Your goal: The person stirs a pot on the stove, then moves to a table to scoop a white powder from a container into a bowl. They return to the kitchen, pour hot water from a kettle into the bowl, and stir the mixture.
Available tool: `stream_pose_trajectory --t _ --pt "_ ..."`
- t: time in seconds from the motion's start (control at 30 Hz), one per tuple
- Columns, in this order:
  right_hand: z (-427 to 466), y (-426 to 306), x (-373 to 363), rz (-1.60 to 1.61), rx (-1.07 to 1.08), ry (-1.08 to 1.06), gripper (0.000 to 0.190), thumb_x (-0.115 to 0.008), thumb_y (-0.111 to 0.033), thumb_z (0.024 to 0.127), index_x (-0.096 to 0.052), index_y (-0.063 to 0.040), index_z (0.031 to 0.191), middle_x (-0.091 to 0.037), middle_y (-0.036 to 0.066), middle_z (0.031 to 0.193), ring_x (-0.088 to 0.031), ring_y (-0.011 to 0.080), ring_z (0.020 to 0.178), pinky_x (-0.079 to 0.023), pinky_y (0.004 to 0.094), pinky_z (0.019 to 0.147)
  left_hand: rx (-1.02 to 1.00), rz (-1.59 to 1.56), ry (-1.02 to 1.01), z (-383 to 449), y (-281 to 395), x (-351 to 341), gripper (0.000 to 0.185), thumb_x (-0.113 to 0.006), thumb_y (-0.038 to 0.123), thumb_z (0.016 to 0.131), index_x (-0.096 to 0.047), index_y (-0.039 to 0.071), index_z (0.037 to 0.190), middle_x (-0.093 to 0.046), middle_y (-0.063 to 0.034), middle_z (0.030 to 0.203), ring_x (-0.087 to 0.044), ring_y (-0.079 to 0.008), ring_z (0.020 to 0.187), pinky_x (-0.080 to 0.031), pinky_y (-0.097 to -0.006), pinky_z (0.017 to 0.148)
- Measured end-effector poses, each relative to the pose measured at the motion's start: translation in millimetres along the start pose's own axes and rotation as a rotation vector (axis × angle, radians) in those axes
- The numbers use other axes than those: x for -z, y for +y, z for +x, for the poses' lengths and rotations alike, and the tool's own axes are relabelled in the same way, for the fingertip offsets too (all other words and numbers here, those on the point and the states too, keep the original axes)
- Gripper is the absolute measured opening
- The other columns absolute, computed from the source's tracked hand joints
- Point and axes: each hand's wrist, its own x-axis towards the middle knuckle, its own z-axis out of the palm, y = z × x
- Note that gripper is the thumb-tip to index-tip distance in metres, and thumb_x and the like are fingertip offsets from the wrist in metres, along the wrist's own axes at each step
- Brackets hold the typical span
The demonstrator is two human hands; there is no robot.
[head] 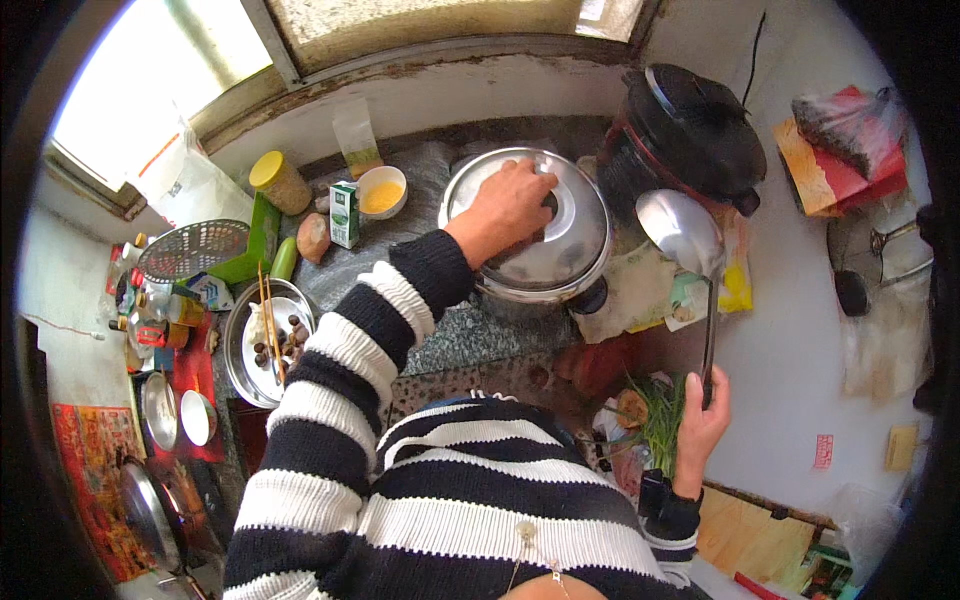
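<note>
My left hand (510, 210) reaches over a shiny metal pot lid (581, 225), its fingers curled around the knob at the centre, which they mostly hide. The lid rests on a metal pot (525, 307) with a black side handle (589, 295); what the pot contains is hidden. Off to the right, my right hand (701, 420) grips the dark handle of a large metal ladle (679, 229). Its bowl points up, beside the pot and in front of a black electric cooker (682, 135).
Left of the pot are a milk carton (345, 215), a bowl of yellow food (382, 193), a sweet potato (313, 238) and a lidded jar (280, 182). Chopsticks (270, 330) cross a metal basin (234, 352) holding round brown pieces. Green leafy stalks (654, 424) stand below the ladle.
</note>
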Motion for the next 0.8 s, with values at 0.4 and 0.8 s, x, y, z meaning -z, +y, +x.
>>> stream_pose_trajectory --t 0.4,0.8 --pt "69 -46 -1 -0.423 0.431 -0.257 0.034 -0.071 -0.019 0.089 -0.063 -0.005 0.119 -0.069 0.017 0.102 -0.067 0.0349 0.083 -0.053 0.0387 0.072 0.369 -0.117 0.474 -99 -33 149 0.039 -0.071 0.022 0.082 -0.069 0.005 0.116 -0.068 -0.0152 0.104 -0.069 -0.0257 0.093 -0.053 -0.0328 0.084" --pt "134 -134 -18 -0.916 0.635 -0.665 0.024 -0.068 -0.024 0.088 -0.059 -0.009 0.104 -0.063 0.016 0.080 -0.063 0.0397 0.074 -0.049 0.0496 0.064 0.624 -0.136 0.458 -227 -30 146 0.037 -0.071 0.007 0.082 -0.067 0.002 0.119 -0.065 -0.0060 0.110 -0.061 -0.0118 0.086 -0.051 -0.0252 0.076"
